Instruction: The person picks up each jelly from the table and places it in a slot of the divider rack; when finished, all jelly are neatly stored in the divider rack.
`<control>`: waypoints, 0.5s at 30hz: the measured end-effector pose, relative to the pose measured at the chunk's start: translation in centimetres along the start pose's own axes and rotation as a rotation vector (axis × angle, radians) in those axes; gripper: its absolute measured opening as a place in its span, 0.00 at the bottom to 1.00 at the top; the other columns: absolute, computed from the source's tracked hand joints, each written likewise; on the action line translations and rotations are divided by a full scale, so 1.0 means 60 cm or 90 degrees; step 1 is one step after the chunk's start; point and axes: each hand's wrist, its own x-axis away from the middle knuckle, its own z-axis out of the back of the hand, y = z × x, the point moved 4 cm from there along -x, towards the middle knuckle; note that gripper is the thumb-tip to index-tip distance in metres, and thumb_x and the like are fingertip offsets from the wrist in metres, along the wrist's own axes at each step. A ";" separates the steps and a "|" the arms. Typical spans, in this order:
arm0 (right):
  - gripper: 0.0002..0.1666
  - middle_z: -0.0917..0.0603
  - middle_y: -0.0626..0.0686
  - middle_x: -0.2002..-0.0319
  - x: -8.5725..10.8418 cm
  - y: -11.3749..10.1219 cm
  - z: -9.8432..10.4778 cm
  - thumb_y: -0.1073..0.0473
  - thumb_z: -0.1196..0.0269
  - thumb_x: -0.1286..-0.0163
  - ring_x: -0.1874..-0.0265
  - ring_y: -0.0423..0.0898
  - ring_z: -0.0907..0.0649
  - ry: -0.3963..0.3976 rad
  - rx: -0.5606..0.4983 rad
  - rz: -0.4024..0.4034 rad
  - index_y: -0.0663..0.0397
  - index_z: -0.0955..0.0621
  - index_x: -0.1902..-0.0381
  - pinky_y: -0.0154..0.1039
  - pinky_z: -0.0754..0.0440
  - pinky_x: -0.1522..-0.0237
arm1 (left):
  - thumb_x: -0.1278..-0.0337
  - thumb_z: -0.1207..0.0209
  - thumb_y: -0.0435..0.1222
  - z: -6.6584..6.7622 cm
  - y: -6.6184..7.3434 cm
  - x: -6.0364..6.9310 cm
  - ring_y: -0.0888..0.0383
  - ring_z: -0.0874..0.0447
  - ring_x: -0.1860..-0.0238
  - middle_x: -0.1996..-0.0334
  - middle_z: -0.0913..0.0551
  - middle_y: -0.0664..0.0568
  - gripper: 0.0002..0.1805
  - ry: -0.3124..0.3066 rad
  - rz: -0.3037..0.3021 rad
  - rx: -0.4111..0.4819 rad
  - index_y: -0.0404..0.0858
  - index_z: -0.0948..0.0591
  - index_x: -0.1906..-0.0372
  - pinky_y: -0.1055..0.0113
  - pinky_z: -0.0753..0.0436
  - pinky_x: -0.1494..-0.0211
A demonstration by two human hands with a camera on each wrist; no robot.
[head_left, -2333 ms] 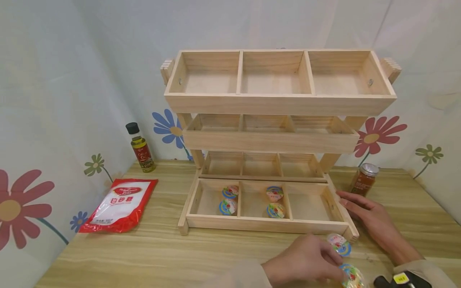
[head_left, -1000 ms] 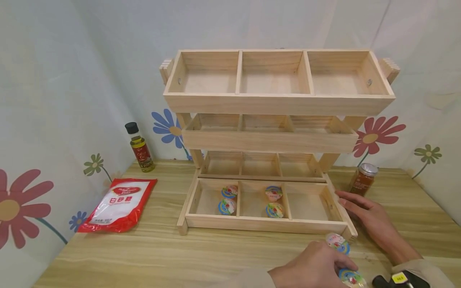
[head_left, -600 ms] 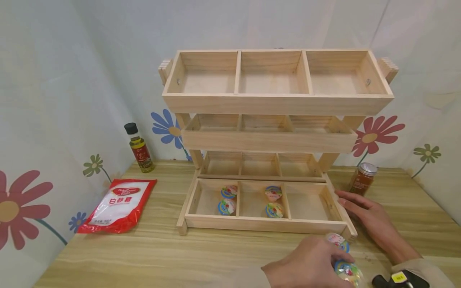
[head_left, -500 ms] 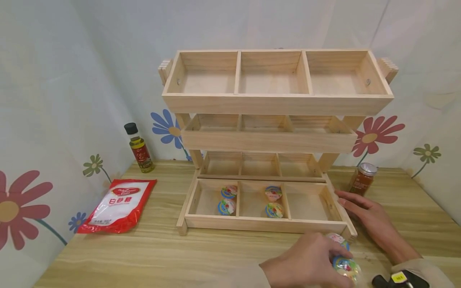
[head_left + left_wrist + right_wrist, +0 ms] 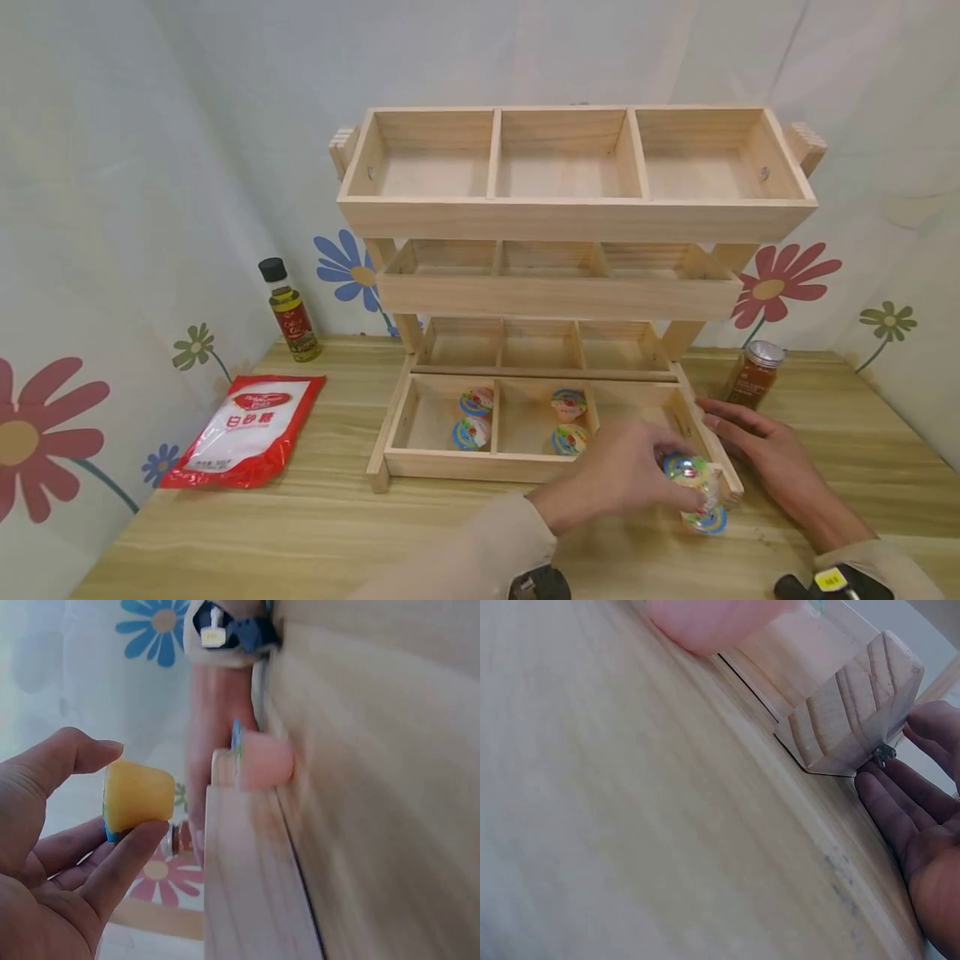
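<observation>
My left hand [image 5: 626, 471] pinches a yellow jelly cup [image 5: 141, 796] between thumb and fingers, raised off the table near the rack's front right corner. A pink jelly cup [image 5: 264, 761] stands on the table just beyond that corner; in the head view the held cup partly covers it. My right hand [image 5: 780, 458] rests on the table at the right side of the wooden rack [image 5: 577, 221], its fingertips by the lowest tray's end. In that lowest tray [image 5: 465, 464], jelly cups [image 5: 471, 432] lie in the left and middle compartments. My left hand hides part of the right compartment.
At left lie a red-and-white sugar bag [image 5: 251, 429] and, behind it, an oil bottle [image 5: 294, 312] standing upright. A brown jar [image 5: 753, 373] with a silver lid stands behind my right hand. A flowered curtain [image 5: 187, 167] encloses the table.
My left hand has picked up the yellow jelly cup from the table's front right and carried it forward and up towards the lowest tray. My right hand has stayed in place.
</observation>
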 end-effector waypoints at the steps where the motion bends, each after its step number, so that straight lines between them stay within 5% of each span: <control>1: 0.27 0.16 0.27 0.44 0.000 0.000 0.000 0.51 0.37 0.18 0.45 0.24 0.20 -0.002 -0.005 0.003 0.56 0.20 0.28 0.24 0.20 0.49 | 0.51 0.20 0.45 0.003 -0.003 -0.005 0.77 0.29 0.73 0.73 0.19 0.75 0.19 0.005 0.010 0.007 0.48 0.07 0.52 0.82 0.27 0.71; 7: 0.26 0.16 0.27 0.44 0.000 0.000 0.001 0.51 0.37 0.18 0.45 0.25 0.20 -0.006 0.000 0.008 0.54 0.20 0.28 0.24 0.19 0.49 | 0.49 0.24 0.39 0.017 -0.018 -0.031 0.75 0.32 0.79 0.78 0.20 0.71 0.16 0.037 0.005 0.025 0.42 0.07 0.53 0.82 0.29 0.75; 11: 0.25 0.16 0.28 0.44 0.001 0.000 0.001 0.52 0.37 0.18 0.46 0.25 0.19 -0.010 -0.017 0.013 0.54 0.20 0.28 0.25 0.18 0.50 | 0.48 0.24 0.39 0.016 -0.026 -0.040 0.72 0.39 0.85 0.87 0.30 0.67 0.16 0.038 0.015 0.034 0.42 0.07 0.52 0.80 0.36 0.81; 15: 0.24 0.15 0.29 0.45 0.001 0.000 -0.001 0.54 0.37 0.18 0.47 0.26 0.18 -0.016 -0.049 0.013 0.52 0.19 0.29 0.26 0.17 0.50 | 0.49 0.21 0.42 0.013 -0.031 -0.048 0.74 0.33 0.79 0.80 0.21 0.70 0.16 0.055 0.042 0.017 0.45 0.06 0.54 0.81 0.31 0.75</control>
